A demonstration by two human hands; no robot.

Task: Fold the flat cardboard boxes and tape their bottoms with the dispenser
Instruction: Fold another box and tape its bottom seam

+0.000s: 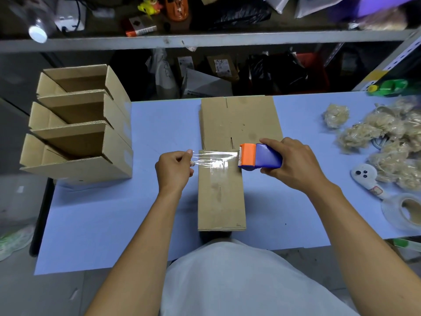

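Note:
A folded cardboard box (221,201) stands on the blue table (114,224) in front of me, its closed side up. My right hand (293,163) grips a blue and orange tape dispenser (259,157) above the box's far right edge. My left hand (174,171) pinches the free end of the clear tape strip (214,159), which stretches across the far end of the box between both hands. A stack of flat cardboard boxes (239,122) lies just behind it.
Three folded boxes (79,131) with open tops stand in a row at the table's left edge. Wads of crumpled used tape (387,142), a white dispenser (366,176) and a tape roll (407,210) lie at the right. Cluttered shelves run behind the table.

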